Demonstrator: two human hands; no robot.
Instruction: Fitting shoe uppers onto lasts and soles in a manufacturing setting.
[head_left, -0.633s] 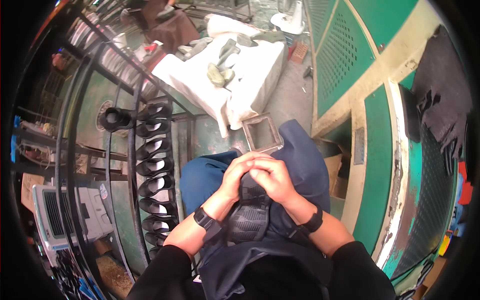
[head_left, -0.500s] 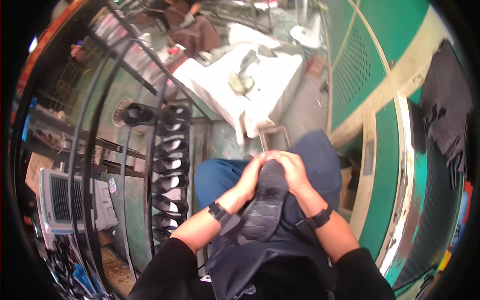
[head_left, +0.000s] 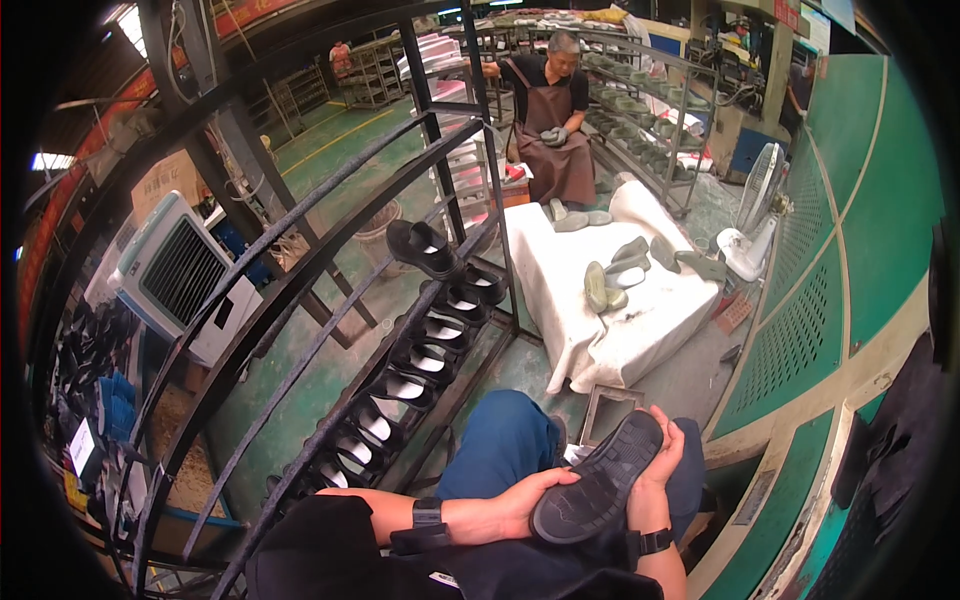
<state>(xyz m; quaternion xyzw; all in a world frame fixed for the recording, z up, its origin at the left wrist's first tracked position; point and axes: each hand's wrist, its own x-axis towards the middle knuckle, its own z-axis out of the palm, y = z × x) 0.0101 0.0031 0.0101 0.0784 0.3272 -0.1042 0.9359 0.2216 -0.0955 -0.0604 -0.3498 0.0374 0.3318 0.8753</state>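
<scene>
- Since the earlier frame, the black shoe (head_left: 600,485) has swung from nearly straight ahead to a slant toward the upper right, and the hands, then cupped together over its far end, have parted; the view takes in more of the room.
- Far left, a pale air cooler (head_left: 165,265) stands beyond the bars of a black rack (head_left: 437,160).
- Along the rack, black shoes (head_left: 428,364) with pale insoles sit in a slanting row; a single dark shoe (head_left: 425,250) rests near the far end.
- The left hand (head_left: 525,508) grips the held shoe's near end, thumb on the sole.
- Farther off, a seated person in a brown apron (head_left: 560,150) holds something greyish.
- The held shoe is above the lap, sole up.
- On a white-covered table (head_left: 560,335), olive and grey shoes (head_left: 605,290) lie around the middle, by the far edge and toward the right edge.
- The right hand (head_left: 660,470) wraps the held shoe's right side near its far end.
- A white fan (head_left: 750,255) stands beside green panels (head_left: 870,200), far right.
</scene>
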